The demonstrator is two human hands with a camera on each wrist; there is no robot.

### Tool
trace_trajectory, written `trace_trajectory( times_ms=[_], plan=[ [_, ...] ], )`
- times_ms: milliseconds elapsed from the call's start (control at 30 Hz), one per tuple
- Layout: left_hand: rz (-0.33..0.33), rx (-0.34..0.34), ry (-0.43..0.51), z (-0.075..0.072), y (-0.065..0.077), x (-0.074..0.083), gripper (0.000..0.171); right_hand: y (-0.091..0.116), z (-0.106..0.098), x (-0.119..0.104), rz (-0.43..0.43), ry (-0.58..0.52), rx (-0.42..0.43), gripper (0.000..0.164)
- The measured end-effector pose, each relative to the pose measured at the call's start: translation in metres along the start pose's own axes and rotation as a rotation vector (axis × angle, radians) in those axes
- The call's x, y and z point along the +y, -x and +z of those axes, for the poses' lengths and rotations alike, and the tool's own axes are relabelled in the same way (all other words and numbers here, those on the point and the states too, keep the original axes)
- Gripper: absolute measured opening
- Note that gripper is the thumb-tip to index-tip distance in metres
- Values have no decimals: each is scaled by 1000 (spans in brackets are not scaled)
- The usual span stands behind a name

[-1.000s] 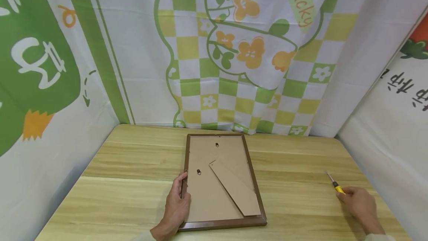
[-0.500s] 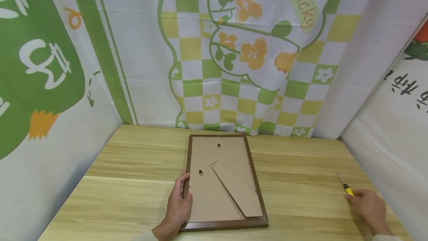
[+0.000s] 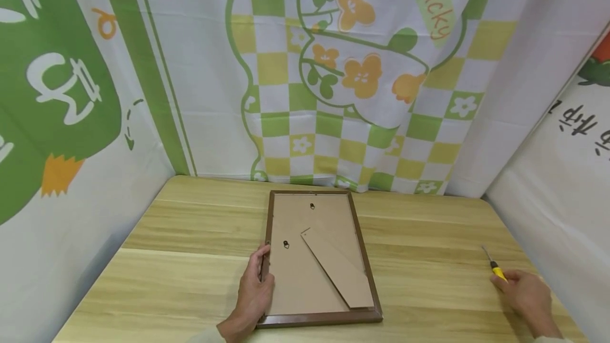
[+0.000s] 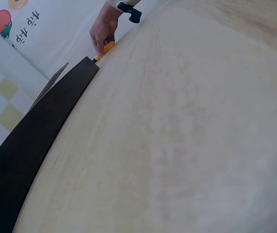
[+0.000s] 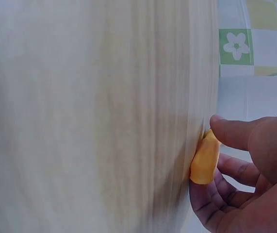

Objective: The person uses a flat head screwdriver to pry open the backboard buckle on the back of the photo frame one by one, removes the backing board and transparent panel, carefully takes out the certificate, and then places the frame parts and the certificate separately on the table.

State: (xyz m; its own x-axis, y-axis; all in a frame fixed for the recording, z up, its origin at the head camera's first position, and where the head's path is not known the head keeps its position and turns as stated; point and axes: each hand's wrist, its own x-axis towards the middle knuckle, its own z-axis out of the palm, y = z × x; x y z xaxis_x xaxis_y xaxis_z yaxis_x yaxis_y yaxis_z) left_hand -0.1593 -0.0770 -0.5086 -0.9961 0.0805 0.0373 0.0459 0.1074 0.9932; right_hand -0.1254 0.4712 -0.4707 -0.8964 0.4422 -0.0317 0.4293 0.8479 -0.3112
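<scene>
A brown picture frame (image 3: 319,318) lies back up on the table, its beige backing board showing two small black hanging rings and an easel stand (image 3: 338,274) lying slantwise. My left hand (image 3: 252,287) holds the frame by its lower left edge, thumb towards the backing. Over at the right, my right hand (image 3: 526,298) pinches the yellow handle of a screwdriver (image 3: 498,271) between thumb and fingers. The shaft points away from me, low over the table; whether it touches the wood I cannot tell. In the right wrist view the handle's end (image 5: 205,162) shows between the fingers.
The wood-grain table (image 3: 190,258) stretches to both sides of the frame. Behind it hangs a checkered curtain (image 3: 352,147). Printed cloths close off the left side (image 3: 143,173) and the right side (image 3: 548,173).
My right hand has shifted slightly to the right with the screwdriver, while the view itself also turned a little. My left hand stays on the frame's edge.
</scene>
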Motion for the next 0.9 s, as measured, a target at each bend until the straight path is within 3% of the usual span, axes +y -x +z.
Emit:
trace_trajectory(
  times_ms=[133,233,367,433,600,767,900],
  plan=[
    [0,9,-10,0,0,0,63,2,0,-2,-49,21,43,65],
    [1,-5,9,0,0,-1,62,4,3,-8,-41,8,111,73],
    [8,-14,20,0,0,-1,62,12,6,-28,-4,-96,212,76],
    [10,-15,16,0,0,-1,61,18,8,-44,-45,-148,214,76],
    [16,-23,31,0,0,-1,61,29,16,-86,-205,-285,29,76],
    [11,-21,27,0,0,-1,61,42,34,-131,-262,-371,-216,71],
    [3,-12,17,1,0,-1,61,54,53,-163,-318,-438,-318,64]
  ],
)
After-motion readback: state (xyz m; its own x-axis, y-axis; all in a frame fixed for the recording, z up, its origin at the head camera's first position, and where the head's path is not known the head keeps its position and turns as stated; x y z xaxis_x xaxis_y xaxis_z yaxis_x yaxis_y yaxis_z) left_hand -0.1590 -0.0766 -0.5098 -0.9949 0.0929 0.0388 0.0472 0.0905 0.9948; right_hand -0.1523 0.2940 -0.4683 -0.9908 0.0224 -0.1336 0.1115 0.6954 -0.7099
